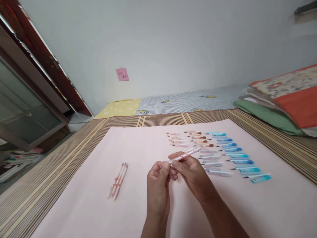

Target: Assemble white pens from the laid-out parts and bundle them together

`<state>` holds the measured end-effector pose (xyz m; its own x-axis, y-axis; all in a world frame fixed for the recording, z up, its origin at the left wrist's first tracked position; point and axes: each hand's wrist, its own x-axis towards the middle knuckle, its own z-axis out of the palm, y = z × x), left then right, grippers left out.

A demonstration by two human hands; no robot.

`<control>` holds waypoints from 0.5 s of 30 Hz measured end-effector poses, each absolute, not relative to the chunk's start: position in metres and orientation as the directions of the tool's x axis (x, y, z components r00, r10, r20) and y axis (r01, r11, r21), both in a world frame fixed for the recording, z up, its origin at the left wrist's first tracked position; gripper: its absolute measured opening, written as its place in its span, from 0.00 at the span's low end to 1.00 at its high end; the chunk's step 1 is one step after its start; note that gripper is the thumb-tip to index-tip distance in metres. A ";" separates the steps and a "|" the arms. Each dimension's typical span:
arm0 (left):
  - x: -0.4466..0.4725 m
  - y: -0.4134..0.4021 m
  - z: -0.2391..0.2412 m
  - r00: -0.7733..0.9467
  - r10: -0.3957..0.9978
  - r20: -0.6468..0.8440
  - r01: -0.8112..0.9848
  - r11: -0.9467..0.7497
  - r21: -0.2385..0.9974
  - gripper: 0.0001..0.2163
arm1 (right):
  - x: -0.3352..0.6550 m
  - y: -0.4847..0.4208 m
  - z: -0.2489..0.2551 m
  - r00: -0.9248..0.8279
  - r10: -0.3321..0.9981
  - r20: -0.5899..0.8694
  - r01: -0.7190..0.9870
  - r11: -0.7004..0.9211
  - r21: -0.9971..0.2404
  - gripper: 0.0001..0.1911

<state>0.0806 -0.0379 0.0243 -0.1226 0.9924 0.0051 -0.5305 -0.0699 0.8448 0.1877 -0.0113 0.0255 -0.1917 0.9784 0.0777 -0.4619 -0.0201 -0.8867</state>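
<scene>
One striped mat (49,178) lies under one pale pink sheet (138,148). Behind runs a checked cloth (178,103) printed with four visible yellow pineapples; at the right, one orange-and-floral pillow (297,105) rests over a green folded cloth (267,117). Two hands are above the sheet: the left hand (159,180) pinches the lower end of one red-and-white patterned pen (190,152), and the right hand (193,172) grasps its middle. One pink note (122,74) on the wall (173,43) bears handwriting in two lines, too small to read. Two or three matching pens (116,186) lie together at the left. At the right are four brown-ended barrels (207,145), roughly four pink, four grey and eight blue, with slim white refills (224,172) among them. Any brand is illegible.
</scene>
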 end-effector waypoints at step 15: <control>0.020 -0.025 0.024 -0.332 0.934 -0.134 -0.613 -0.106 0.783 0.16 | 0.196 -0.005 0.023 0.001 0.991 0.132 -0.364 0.123 -0.923 0.16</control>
<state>0.0200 -0.0249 0.0239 -0.3322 0.9336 -0.1339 -0.6125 -0.1056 0.7834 0.1956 -0.0047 0.0232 0.0012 0.9913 0.1319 -0.3644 0.1232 -0.9230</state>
